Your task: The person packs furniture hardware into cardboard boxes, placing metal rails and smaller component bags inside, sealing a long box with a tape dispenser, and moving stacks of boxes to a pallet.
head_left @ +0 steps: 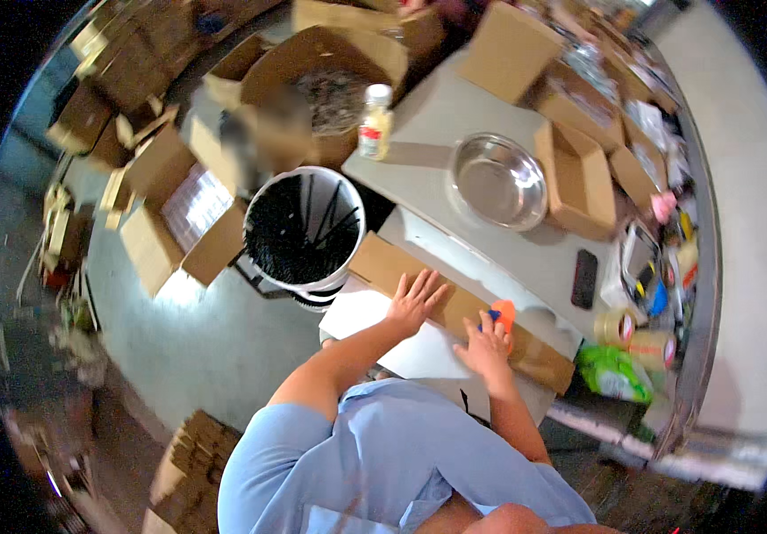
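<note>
Your left hand (414, 304) looks like a decent anchor on the cardboard (456, 307), which lies slantwise right in front of you at the near edge of the table (428, 107). I'd keep that palm flat and press evenly so nothing skids, and keep those fingers clear of the orange tool's (507, 317) path. Left's open, fingers spread, gripping nothing, just resting on the board. Your right hand (486, 349) is at the tool, fingers partly bent against it, but honestly can't tell from here whether they're clamped on it.
</note>
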